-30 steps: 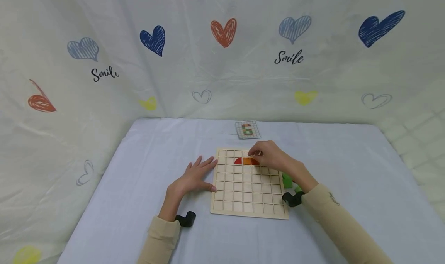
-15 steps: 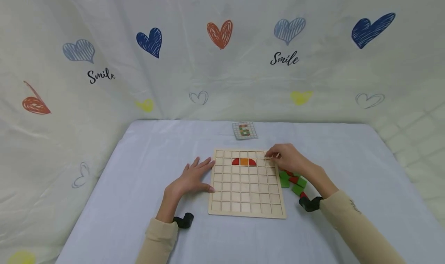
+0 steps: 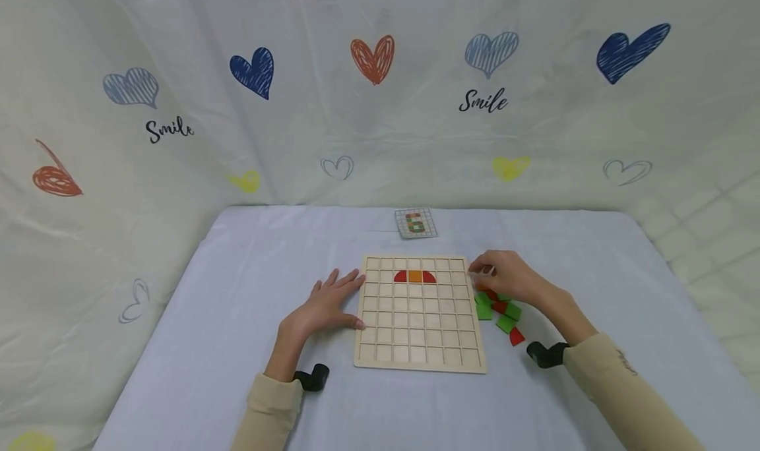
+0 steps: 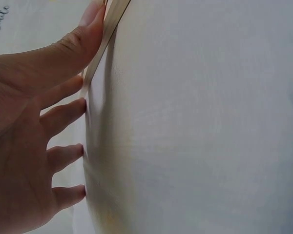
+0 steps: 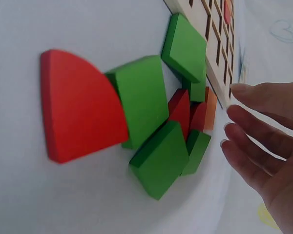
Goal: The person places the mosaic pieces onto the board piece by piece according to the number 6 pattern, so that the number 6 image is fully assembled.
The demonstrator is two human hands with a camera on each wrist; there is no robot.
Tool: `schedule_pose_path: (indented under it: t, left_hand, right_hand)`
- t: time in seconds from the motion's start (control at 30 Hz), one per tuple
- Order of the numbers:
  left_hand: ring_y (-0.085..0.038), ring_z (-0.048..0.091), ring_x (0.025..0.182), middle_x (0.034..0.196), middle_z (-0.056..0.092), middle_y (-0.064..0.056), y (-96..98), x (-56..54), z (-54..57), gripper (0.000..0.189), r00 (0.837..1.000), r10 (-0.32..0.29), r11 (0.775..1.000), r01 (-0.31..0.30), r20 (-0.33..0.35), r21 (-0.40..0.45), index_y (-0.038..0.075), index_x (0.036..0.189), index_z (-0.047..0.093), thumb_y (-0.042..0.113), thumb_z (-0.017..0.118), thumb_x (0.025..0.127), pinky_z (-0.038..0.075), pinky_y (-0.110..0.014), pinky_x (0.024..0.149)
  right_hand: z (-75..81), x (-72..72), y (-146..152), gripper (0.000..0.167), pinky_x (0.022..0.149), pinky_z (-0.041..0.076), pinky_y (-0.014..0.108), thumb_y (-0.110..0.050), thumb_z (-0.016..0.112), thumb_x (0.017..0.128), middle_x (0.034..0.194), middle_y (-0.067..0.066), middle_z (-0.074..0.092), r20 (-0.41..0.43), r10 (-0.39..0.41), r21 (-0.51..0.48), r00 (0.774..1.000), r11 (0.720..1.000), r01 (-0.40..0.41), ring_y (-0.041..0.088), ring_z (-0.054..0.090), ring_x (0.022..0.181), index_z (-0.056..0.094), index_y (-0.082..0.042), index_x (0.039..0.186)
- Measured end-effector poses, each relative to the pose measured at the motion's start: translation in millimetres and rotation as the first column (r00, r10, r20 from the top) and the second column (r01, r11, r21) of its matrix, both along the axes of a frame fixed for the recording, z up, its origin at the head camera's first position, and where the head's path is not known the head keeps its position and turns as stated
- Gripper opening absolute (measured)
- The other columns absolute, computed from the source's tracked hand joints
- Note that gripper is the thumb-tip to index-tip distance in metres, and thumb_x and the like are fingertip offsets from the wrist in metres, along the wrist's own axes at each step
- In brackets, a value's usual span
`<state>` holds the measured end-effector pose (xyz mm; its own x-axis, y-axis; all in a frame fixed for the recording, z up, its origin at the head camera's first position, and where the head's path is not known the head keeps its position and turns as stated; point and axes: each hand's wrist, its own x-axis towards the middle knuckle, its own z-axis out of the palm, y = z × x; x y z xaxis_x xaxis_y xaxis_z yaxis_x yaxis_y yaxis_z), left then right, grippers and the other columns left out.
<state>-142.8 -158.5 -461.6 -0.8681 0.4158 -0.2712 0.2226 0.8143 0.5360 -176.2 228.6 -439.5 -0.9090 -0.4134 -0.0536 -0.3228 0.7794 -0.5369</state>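
Observation:
My left hand (image 3: pixel 323 309) is spread flat, its thumb and fingertips touching the left edge of a wooden grid board (image 3: pixel 410 339). In the board's upper rows sit a red quarter-circle block (image 3: pixel 400 277), an orange square block (image 3: pixel 415 277) and another red quarter-circle block (image 3: pixel 429 277), side by side. Just off the board's upper right edge hovers my right hand (image 3: pixel 510 278), fingers loosely bent and holding nothing in the right wrist view. It is nearest a loose orange block (image 5: pixel 211 109), which lies beside several green blocks (image 5: pixel 145 100) and red quarter-circle blocks (image 5: pixel 83 109).
A small pattern card (image 3: pixel 415 223) with a gridded figure like a 6 lies behind the board. The white-covered table (image 3: pixel 208 345) meets a white curtain (image 3: pixel 427 128) printed with hearts at its back and sides. Black cameras are strapped to both wrists.
My right hand has moved right from the red block in the grid to beside the loose blocks, uncovering the row of three. My left hand keeps its place at the board's edge.

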Motion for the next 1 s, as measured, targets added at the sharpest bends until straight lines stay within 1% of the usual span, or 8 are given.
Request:
schedule_pose_path:
  t: [0.13,0.3,0.43,0.63,0.83,1.0]
  left_hand:
    - [-0.041,0.006,0.160,0.171,0.025,-0.003,0.5,-0.6,-0.5,0.097,1.000,0.001,1.000,-0.001,0.003,-0.002,0.017,0.161,0.037,0.034,0.088,0.080,0.004,-0.069,0.124]
    - [-0.041,0.006,0.160,0.171,0.025,-0.003,1.9,0.2,1.5,0.097,1.000,0.005,1.000,-0.005,0.011,-0.004,0.017,0.161,0.037,0.033,0.088,0.081,0.004,-0.069,0.124]
    - [-0.040,0.006,0.160,0.171,0.026,-0.003,3.5,0.4,3.4,0.096,1.000,0.017,1.000,-0.017,0.016,-0.004,0.017,0.161,0.037,0.032,0.088,0.081,0.003,-0.068,0.125]
    - [-0.040,0.005,0.160,0.171,0.025,-0.002,4.3,-0.2,3.1,0.097,0.999,0.024,1.000,-0.024,0.022,-0.015,0.018,0.161,0.037,0.033,0.088,0.081,0.003,-0.067,0.125]
    - [-0.039,0.004,0.160,0.171,0.024,-0.002,3.4,-0.1,2.1,0.097,0.999,0.026,1.000,-0.026,0.023,-0.013,0.018,0.161,0.037,0.034,0.087,0.081,0.002,-0.066,0.125]
    - [-0.039,0.003,0.160,0.171,0.024,-0.002,3.0,-0.1,0.6,0.096,1.000,0.017,1.000,-0.017,0.019,0.001,0.018,0.161,0.036,0.033,0.087,0.081,0.002,-0.067,0.125]
  right_hand:
    - [-2.8,2.0,6.3,0.017,0.079,0.058,0.038,-0.007,0.074,0.091,0.098,0.008,0.073,-0.001,0.010,0.006,1.000,1.000,-0.010,0.022,0.064,0.088,0.076,0.000,0.107]
    - [-7.5,3.8,13.2,0.018,0.080,0.058,0.038,-0.006,0.074,0.091,0.099,0.006,0.073,0.015,0.007,0.028,1.000,1.000,-0.008,0.020,0.064,0.088,0.076,-0.001,0.107]
    - [-7.8,4.7,16.9,0.018,0.078,0.058,0.038,-0.004,0.074,0.089,0.099,0.007,0.073,0.003,0.018,0.019,1.000,1.000,-0.018,0.021,0.064,0.087,0.076,-0.001,0.107]
    - [-8.1,7.4,22.6,0.017,0.076,0.058,0.035,-0.005,0.076,0.089,0.097,0.005,0.072,-0.019,0.018,0.028,1.000,0.999,-0.017,0.019,0.064,0.085,0.076,-0.002,0.105]
    - [-7.8,12.7,31.4,0.020,0.078,0.057,0.036,-0.008,0.076,0.089,0.100,0.005,0.072,0.013,-0.013,0.038,1.000,0.999,0.013,0.020,0.064,0.088,0.075,-0.002,0.108]
    - [-6.4,18.1,37.0,0.026,0.080,0.059,0.038,-0.008,0.078,0.088,0.103,0.007,0.072,0.047,-0.010,0.036,0.999,0.999,0.009,0.022,0.064,0.091,0.074,0.000,0.111]
